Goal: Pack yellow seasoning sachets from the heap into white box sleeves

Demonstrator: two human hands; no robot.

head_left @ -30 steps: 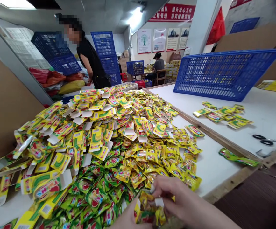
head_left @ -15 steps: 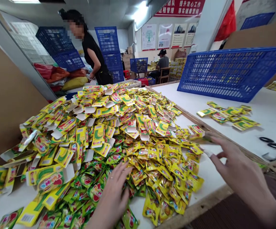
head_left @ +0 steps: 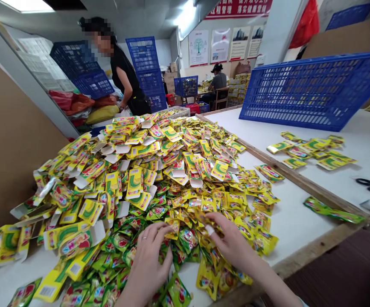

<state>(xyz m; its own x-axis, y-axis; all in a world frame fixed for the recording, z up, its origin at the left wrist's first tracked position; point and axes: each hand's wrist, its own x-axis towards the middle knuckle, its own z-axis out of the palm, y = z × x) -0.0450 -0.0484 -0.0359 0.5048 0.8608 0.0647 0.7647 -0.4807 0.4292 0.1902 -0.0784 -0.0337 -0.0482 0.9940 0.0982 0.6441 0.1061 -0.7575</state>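
Green packets (head_left: 120,241): heaped on table (head_left: 289,213), under and beside left hand (head_left: 149,258); half-curled, thumb apart, seemingly unladen. Yellow packets (head_left: 236,199): heaped alongside, at fingertips of right hand (head_left: 229,241); half-closed, hold on a packet unclear. Both kinds: probably light, soft, slick-skinned; best pinched across middle. Cartons (head_left: 135,183): piled behind; likely thin, crushable card, sides preferable to flaps.

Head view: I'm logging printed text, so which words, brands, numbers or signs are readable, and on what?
Red banner: "管理 落实健康营", lower line; upper line cut off.
Wall posters: too small.
Yellow boxes: lettering too blurred; barcodes too small.
Green packets, yellow packets: lettering too blurred.
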